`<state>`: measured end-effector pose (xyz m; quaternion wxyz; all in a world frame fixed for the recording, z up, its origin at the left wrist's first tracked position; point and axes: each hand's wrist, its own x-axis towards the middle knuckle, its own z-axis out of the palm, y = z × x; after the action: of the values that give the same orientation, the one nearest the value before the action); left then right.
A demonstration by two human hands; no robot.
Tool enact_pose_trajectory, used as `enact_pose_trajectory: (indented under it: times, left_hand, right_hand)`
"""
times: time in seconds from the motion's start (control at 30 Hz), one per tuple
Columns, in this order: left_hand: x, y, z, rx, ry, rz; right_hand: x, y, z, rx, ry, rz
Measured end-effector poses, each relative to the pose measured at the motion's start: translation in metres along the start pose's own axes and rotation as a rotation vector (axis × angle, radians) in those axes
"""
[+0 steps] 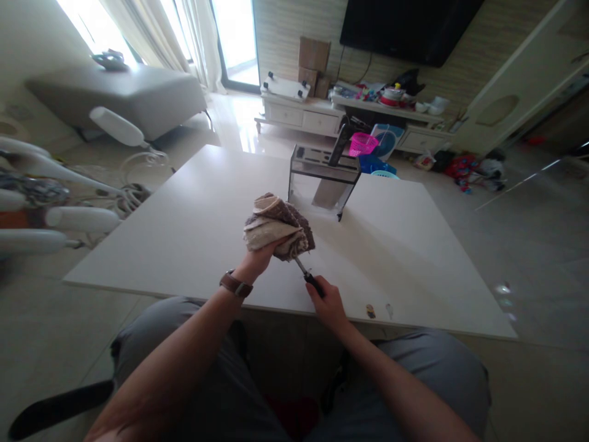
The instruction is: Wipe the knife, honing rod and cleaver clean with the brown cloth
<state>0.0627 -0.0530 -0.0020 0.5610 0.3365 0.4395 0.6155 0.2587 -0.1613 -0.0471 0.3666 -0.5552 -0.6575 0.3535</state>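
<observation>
My left hand (261, 256) grips a bunched brown and beige cloth (276, 227) above the white table (193, 227). The cloth is folded around the far end of a utensil with a metal shank and a black handle (313, 285); its head is hidden, so I cannot tell its kind. Around that black handle, the fingers of my right hand (329, 302) are closed. Just beyond the cloth stands a clear-sided holder with a slotted top (317, 158). A black-handled tool (339, 144) sticks up out of it, and a broad metal blade shape (327, 191) shows through its side.
Two small stickers (370, 311) mark the table's near edge on the right. White lamp-like arms and cables (83, 219) crowd the left side. Past the table are a pink basket (362, 144), a low white cabinet (304, 116) and a grey bench (133, 92).
</observation>
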Motion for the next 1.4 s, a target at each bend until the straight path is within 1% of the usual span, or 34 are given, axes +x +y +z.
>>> enact_pose_trajectory:
  times: [0.1,0.17,0.27,0.43,0.57,0.67,0.73,0.87,0.93,1.0,1.07,1.2,1.4]
  left_hand:
    - [0.005,0.003,0.001,-0.102,0.063,0.063]
    - [0.004,0.004,0.003,-0.125,0.091,0.066]
    - [0.0,0.003,0.006,-0.114,0.067,0.051]
    - [-0.012,-0.005,0.01,-0.007,-0.024,-0.023]
    - [-0.026,-0.008,0.015,0.11,-0.158,-0.121]
    - [-0.034,-0.009,0.018,0.166,-0.224,-0.177]
    - [-0.036,-0.009,0.019,0.171,-0.26,-0.19]
    - [-0.035,-0.008,0.017,0.152,-0.384,-0.207]
    - [-0.034,-0.007,0.016,0.169,-0.428,-0.217]
    - [-0.035,-0.006,0.015,0.206,-0.425,-0.208]
    - [-0.036,-0.006,0.015,0.23,-0.393,-0.187]
    - [-0.036,-0.009,0.015,0.228,-0.36,-0.167]
    - [-0.027,-0.008,0.006,0.259,-0.279,-0.127]
  right_hand:
    - [-0.001,0.0,-0.001,0.0,-0.016,-0.016]
    - [-0.002,0.0,-0.001,-0.007,-0.019,-0.026]
    - [-0.002,0.001,-0.002,-0.031,-0.02,-0.035]
    - [-0.002,0.002,-0.001,-0.06,-0.012,-0.027]
    - [0.0,0.001,0.0,-0.035,-0.002,-0.002]
    - [0.001,0.0,0.002,-0.005,0.021,0.017]
    - [0.002,0.0,0.002,0.01,0.035,0.023]
    - [0.003,0.001,0.003,0.016,0.048,0.039]
    - [0.003,0.001,0.003,0.012,0.058,0.04]
    - [0.002,0.001,0.003,0.012,0.064,0.033]
    - [0.002,0.001,0.003,0.011,0.061,0.024]
    - [0.002,0.001,0.003,0.006,0.044,0.031]
    - [0.004,0.001,0.002,0.05,0.015,0.058]
